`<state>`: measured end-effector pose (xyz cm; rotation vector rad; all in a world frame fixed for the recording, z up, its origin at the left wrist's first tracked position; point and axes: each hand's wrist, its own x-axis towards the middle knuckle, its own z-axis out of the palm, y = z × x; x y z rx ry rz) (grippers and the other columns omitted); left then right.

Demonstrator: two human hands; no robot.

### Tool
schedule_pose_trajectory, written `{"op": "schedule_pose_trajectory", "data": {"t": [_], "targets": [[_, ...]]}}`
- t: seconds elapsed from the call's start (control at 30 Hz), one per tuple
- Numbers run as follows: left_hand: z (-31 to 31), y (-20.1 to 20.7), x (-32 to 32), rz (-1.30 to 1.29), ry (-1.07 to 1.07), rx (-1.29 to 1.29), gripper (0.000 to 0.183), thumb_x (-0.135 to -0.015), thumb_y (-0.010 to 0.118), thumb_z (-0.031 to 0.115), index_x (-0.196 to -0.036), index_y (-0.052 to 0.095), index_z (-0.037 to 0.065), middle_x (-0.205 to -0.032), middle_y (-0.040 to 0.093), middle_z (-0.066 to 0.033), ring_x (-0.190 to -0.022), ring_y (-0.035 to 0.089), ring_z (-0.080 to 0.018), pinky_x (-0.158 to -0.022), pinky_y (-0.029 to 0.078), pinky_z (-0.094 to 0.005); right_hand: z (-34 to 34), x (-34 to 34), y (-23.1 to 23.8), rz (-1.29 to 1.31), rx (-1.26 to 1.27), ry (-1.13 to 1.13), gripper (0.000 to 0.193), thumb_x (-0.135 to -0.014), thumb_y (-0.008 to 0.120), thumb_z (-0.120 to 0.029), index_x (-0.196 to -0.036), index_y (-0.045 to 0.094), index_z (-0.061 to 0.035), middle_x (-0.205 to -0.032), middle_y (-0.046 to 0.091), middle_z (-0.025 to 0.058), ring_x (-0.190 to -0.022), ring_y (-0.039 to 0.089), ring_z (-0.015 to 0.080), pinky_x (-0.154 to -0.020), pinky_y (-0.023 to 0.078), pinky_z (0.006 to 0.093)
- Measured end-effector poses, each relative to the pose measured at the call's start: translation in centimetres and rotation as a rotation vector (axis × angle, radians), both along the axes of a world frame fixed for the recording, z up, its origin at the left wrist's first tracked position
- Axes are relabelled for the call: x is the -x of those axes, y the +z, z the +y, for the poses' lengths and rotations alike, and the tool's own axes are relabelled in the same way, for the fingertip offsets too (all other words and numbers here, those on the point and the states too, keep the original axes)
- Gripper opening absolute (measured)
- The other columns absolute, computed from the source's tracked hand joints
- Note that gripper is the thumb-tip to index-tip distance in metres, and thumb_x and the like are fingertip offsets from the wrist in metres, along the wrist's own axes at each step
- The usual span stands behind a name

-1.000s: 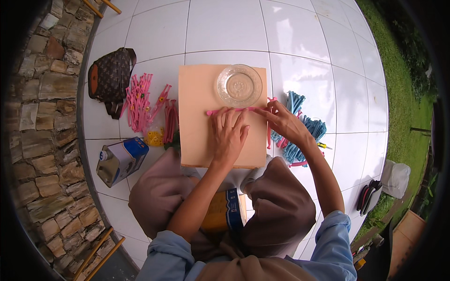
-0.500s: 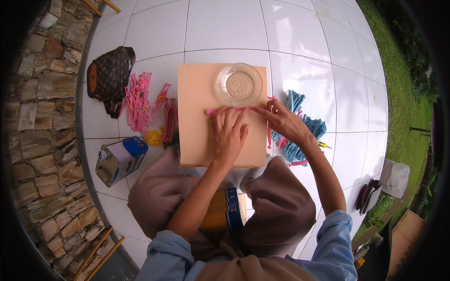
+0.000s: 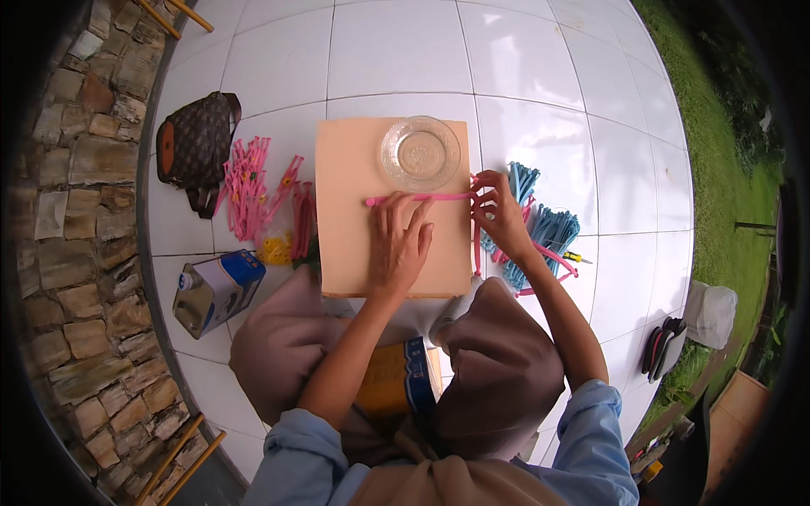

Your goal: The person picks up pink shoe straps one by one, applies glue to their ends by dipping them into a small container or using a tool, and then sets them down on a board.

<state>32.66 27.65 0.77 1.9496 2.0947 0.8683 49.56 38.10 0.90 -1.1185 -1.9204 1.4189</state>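
Holding a pink strip (image 3: 449,196) down across the middle of the tan bench (image 3: 344,253), with the fingers of the left hand (image 3: 403,249) spread over it, unclenched. Curling the fingers of the right hand (image 3: 504,219) by the strip's right end, at the bench's right edge; cannot tell whether grasping it. Looks partway along, as a judgement: laid out straight, but not finished with. Cannot tell whether to count as done or left the pink pieces (image 3: 245,192) heaped on the floor (image 3: 392,51) at left or the blue bundles (image 3: 554,229) at right. Tight on the far side, with a glass plate (image 3: 420,154) just beyond the strip, and at right, with the bundles near the hand. Roomier over the bench's near left, up to the edge by the knees (image 3: 291,316).
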Motion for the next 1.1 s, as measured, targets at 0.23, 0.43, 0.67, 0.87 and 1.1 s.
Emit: {"op": "schedule_pose_trajectory", "data": {"t": [0.23,0.43,0.67,0.87,1.1], "targets": [[-2.0,3.3,-0.4,-0.183,-0.073,-0.132,0.03,-0.076,0.056,-0.003,-0.104,0.053,0.006,-0.111,0.044,-0.0133,-0.111,0.044,-0.031,-0.102,0.031,-0.0512,-1.6,-2.7,4.1,0.077,0.191,-0.163,0.052,-0.075,0.061,0.009,-0.118,0.033,-0.0024,-0.102,0.046,0.0105,-0.086,0.058,0.0176,-0.073,0.056,0.0311],[-3.6,11.8,2.3,-0.353,-0.045,-0.551,0.019,-0.075,0.054,-0.005,-0.091,0.048,0.003,-0.099,0.046,-0.0139,-0.094,0.047,-0.0281,-0.082,0.039,-0.0376,-3.3,-3.5,19.2,0.199,0.109,-0.238,0.055,-0.076,0.066,0.001,-0.12,0.033,-0.0018,-0.095,0.05,0.011,-0.083,0.061,0.017,-0.075,0.054,0.0304],[-4.4,30.3,2.7,-0.433,-0.322,-0.487,0.022,-0.081,0.063,0.016,-0.094,0.051,0.003,-0.087,0.054,-0.0086,-0.081,0.055,-0.0224,-0.072,0.046,-0.033,-6.8,-1.1,33.3,0.189,-0.492,-0.295,0.06,-0.072,0.07,0.004,-0.121,0.035,-0.0008,-0.091,0.054,0.0075,-0.08,0.06,0.014,-0.07,0.054,0.0269],[-5.0,30.9,-1.6,-0.113,-0.213,-0.28,0.022,-0.086,0.059,0.021,-0.098,0.052,0.003,-0.085,0.059,-0.0103,-0.075,0.061,-0.0274,-0.063,0.048,-0.0364,-9.2,2.1,34.0,0.368,-0.552,-0.406,0.052,-0.076,0.068,0.004,-0.118,0.037,0.0014,-0.091,0.054,0.0091,-0.08,0.061,0.0141,-0.066,0.055,0.0246],[-4.9,33.3,1.8,-0.216,-0.221,-0.31,0.014,-0.093,0.046,0.013,-0.087,0.051,0.002,-0.075,0.058,-0.011,-0.062,0.056,-0.0306,-0.058,0.044,-0.0375,-8.7,1.3,27.5,0.155,-0.579,-0.36,0.076,-0.077,0.072,-0.018,-0.135,0.025,-0.006,-0.121,0.045,0.0183,-0.11,0.051,0.0264,-0.09,0.044,0.0382]]}}
